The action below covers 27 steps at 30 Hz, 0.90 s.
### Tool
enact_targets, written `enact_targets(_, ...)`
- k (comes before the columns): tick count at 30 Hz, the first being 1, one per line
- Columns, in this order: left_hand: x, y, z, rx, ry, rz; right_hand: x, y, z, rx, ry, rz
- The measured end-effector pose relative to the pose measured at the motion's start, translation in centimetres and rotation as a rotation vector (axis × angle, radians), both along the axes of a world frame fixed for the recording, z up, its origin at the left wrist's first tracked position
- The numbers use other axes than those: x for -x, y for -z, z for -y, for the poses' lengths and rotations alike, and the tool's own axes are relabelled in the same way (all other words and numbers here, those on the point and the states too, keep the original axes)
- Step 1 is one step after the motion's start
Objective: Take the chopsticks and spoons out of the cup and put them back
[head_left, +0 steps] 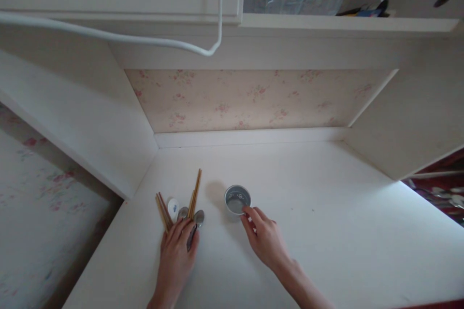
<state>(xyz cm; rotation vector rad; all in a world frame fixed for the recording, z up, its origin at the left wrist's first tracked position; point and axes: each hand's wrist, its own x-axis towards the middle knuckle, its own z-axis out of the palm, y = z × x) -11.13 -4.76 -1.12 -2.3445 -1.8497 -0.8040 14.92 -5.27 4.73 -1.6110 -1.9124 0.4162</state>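
Two grips: the right hand pinches the metal cup by its rim; the left hand covers chopsticks and spoons, whether grasping I cannot tell. These point mostly forward, left of the cup on the table.

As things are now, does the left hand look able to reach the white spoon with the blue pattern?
Probably yes: the white spoon shows just ahead of the left hand, between chopsticks and a metal spoon, and nothing seems to cover its bowl.
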Motion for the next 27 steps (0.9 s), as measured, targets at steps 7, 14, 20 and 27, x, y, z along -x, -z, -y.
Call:
enact_targets(7,-1.3,-1.2,0.0,-0.032,-0.044,-0.034,-0.4,0.1,0.7,0.004,-0.025,-0.032)
enact_targets(14,-6.0,-3.4,2.7,0.174,0.215,0.311,-0.8,3.2,3.6,0.147,0.097,-0.362)
enact_targets(20,-10.5,-3.0,3.6,0.506,0.371,0.406,-0.2,4.8,4.6,0.202,-0.015,-0.263)
enact_targets(27,-9.7,-2.6,3.8,0.496,0.346,0.491,0.0,4.7,4.6,0.173,-0.037,-0.130)
